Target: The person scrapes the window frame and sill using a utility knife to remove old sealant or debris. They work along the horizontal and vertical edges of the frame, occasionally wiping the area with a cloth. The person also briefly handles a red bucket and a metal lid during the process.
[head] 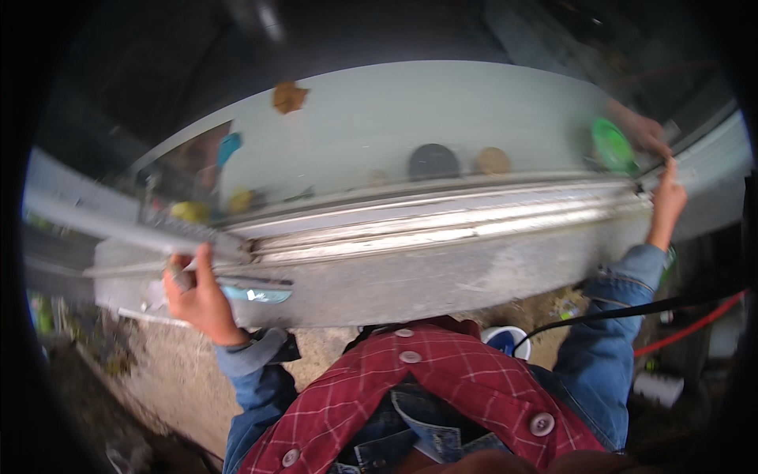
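A window with a white sliding track [438, 216] spans the view in front of me, above a grey concrete sill [414, 278]. At the left end, my left hand [204, 299] has its thumb up and its fingers curled at the lower end of the white window frame [118, 222]. My right hand [669, 198] reaches to the right side frame [707, 157], its index finger extended against the edge. A reflection of that hand shows in the glass pane [367, 124]; its exact grip is blurred. Close beside my left hand, a teal translucent object [257, 293] lies on the sill.
Beyond the track are a green plastic dish [613, 145], a dark disc [434, 161] and a tan disc [492, 160]. A black cable [622, 314] crosses my right sleeve. Below stand a white container [524, 340] with blue inside and a white cylinder [658, 388] near a red hose [690, 326].
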Tool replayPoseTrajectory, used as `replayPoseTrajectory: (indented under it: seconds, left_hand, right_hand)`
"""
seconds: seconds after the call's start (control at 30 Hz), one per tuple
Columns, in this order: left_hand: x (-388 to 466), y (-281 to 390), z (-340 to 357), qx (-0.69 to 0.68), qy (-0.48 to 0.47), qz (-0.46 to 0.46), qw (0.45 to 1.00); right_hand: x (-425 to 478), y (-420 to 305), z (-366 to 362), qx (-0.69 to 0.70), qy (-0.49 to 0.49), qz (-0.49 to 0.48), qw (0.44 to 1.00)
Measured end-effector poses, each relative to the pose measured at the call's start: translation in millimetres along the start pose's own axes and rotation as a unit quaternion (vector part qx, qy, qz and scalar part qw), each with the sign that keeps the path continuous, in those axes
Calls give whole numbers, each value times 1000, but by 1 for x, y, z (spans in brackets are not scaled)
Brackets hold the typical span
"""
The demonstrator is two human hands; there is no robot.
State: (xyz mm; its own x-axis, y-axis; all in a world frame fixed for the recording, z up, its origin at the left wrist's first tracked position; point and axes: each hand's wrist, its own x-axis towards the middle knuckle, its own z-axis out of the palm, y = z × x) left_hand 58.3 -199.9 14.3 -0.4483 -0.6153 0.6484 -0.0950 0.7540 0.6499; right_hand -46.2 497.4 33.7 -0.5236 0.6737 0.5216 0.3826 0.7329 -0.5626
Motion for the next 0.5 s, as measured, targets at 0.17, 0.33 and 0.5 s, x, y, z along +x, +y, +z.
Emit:
replayPoseTrajectory:
  seconds: [0.17, 0.33, 0.5]
  left_hand:
    - [1, 5, -2, 21, -14, 35, 999]
    - [-1, -2, -4, 42, 8, 69, 997]
    - [0, 2, -2, 12, 16, 61, 998]
  right_hand:
    - [72, 89, 13, -41, -6, 19, 999]
    - [103, 106, 15, 6, -60, 102, 993]
    - [145, 147, 17, 3, -42, 87, 995]
